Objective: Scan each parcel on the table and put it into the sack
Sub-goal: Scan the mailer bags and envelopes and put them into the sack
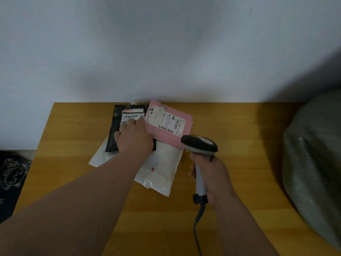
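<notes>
A wooden table (pixel 73 182) stands against a pale wall (pixel 166 43), and every parcel lies bunched at the table's far middle, close to the wall. A grey-green sack (pixel 313 154) bulges at the table's right edge, well apart from the pile, with bare wood between them. Off the table's left edge a dark patterned cloth (pixel 11 174) lies lower down.

The near half of the table is open except for the two forearms and the scanner's coiled cable (pixel 200 215), which trails toward the near edge.

The left hand (pixel 133 139) lies palm down on the black patterned parcel (pixel 115 126) at the pile's left, fingers together and fairly straight, their tips on its white barcode label (pixel 132 116). A white plastic mailer (pixel 100 156) sticks out from under that parcel. A pink mailer (pixel 166 133), its label with barcodes face up, overlaps the right side of the pile, and a white padded bag (pixel 162 169) reaches from under it toward the near edge.

The right hand (pixel 212 174) curls round the grip of the handheld barcode scanner (pixel 200 145), whose dark head hovers just beside the pink mailer's near right corner.
</notes>
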Available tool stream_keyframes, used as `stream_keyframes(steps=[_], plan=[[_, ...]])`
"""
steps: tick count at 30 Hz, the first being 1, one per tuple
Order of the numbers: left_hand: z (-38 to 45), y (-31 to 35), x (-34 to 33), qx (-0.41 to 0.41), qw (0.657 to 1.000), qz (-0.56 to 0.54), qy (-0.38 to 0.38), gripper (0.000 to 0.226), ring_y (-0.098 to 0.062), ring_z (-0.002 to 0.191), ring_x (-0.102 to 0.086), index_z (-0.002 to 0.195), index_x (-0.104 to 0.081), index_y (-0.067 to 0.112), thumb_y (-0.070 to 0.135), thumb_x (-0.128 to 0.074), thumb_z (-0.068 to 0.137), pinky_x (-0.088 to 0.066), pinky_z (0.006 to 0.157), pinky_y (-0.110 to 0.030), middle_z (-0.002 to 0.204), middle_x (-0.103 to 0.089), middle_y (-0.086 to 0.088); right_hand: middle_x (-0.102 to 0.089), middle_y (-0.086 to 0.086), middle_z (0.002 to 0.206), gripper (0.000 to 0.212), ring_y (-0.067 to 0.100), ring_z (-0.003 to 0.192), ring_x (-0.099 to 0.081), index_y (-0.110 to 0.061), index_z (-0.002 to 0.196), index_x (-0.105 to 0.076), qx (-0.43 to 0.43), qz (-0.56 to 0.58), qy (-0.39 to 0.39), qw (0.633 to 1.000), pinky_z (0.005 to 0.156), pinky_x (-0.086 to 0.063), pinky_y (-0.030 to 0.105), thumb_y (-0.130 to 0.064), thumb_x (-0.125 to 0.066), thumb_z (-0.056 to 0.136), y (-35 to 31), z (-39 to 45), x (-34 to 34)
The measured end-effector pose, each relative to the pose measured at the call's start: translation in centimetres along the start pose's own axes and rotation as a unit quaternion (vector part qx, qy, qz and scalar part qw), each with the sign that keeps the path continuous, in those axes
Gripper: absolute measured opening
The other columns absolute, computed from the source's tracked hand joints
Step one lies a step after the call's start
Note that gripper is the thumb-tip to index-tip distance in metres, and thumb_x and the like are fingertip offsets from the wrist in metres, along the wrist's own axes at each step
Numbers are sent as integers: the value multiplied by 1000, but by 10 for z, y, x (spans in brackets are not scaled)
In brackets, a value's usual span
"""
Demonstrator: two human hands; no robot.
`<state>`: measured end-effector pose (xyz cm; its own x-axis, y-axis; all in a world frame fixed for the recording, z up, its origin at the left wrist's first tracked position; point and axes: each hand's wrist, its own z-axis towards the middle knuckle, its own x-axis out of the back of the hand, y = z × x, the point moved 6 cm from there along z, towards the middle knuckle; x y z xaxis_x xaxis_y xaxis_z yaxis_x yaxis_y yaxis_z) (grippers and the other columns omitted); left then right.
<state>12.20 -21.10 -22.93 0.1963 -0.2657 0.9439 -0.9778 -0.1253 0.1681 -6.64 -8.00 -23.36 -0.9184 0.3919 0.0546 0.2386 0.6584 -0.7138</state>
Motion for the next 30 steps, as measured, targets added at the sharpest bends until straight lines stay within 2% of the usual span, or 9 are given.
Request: stream_keyframes(steps=[5, 10, 13, 16, 18, 21, 25, 28, 30], plan=[[0, -1, 0, 31, 999, -17, -10, 29, -26, 110, -53, 112, -55, 19, 12, -51, 85, -32, 99, -45, 113, -57, -5, -59, 5, 70, 15, 18, 59, -58, -7, 95, -65, 1, 6, 3, 1000, 61, -49, 30, -21, -69, 91, 2, 2, 1], [-3, -5, -2, 55, 994, -89, 9, 23, -26, 105, -55, 109, -56, 20, 15, -51, 87, -35, 97, -47, 107, -57, -4, -58, 5, 68, 11, 18, 60, -56, -11, 87, -64, 9, 21, -2, 1000, 61, -51, 30, -20, -69, 92, 1, -3, 4], [-11, -7, -2, 40, 990, -131, 15, 7, -22, 81, -55, 94, -50, 20, 19, -56, 90, -42, 81, -40, 89, -57, -1, -57, 5, 70, 10, 22, 65, -55, -13, 88, -64, 27, 33, -5, 999, 66, -54, 36, -20, -68, 93, -2, -7, 8], [-23, -6, 1, 22, 976, -216, 24, 7, -14, 65, -52, 91, -48, 17, 16, -55, 92, -40, 60, -32, 76, -56, 1, -57, 4, 68, 10, 22, 65, -55, -14, 89, -64, 44, 43, -7, 998, 75, -57, 45, -21, -69, 93, -5, -12, 14], [-33, -5, 3, 23, 957, -287, 26, 11, -12, 70, -55, 98, -52, 19, 11, -54, 91, -40, 58, -29, 81, -59, 4, -57, 3, 67, 11, 23, 66, -55, -13, 87, -64, 49, 41, -6, 998, 79, -56, 50, -22, -68, 93, -7, -15, 18], [-51, -6, 0, 68, 911, -407, 11, 20, -18, 81, -62, 108, -61, 19, 11, -58, 90, -51, 69, -34, 91, -66, 0, -57, 2, 64, 15, 23, 66, -56, -12, 83, -63, 58, 34, 1, 998, 72, -52, 46, -23, -67, 93, -10, -20, 25], [-79, 1, -6, 124, 838, -531, -36, 22, -16, 74, -60, 109, -62, 15, 5, -61, 90, -48, 64, -30, 91, -68, -5, -60, 2, 65, 16, 20, 64, -57, -12, 82, -63, 74, 61, -1, 995, 65, -47, 39, -24, -67, 92, -13, -31, 32], [-101, 10, -12, 140, 804, -573, -74, 22, -15, 71, -59, 108, -62, 13, 4, -64, 89, -41, 61, -27, 96, -69, -8, -68, 0, 81, 8, 20, 75, -67, -19, 95, -68, 85, 103, -7, 991, 70, -51, 39, -27, -68, 92, -17, -41, 37], [-116, 14, -16, 152, 786, -592, -94, 22, -15, 69, -59, 107, -63, 13, 2, -65, 88, -40, 61, -27, 93, -71, -8, -71, -2, 91, 13, 21, 88, -70, -24, 103, -67, 90, 116, -15, 989, 76, -53, 42, -29, -69, 91, -19, -47, 38]])
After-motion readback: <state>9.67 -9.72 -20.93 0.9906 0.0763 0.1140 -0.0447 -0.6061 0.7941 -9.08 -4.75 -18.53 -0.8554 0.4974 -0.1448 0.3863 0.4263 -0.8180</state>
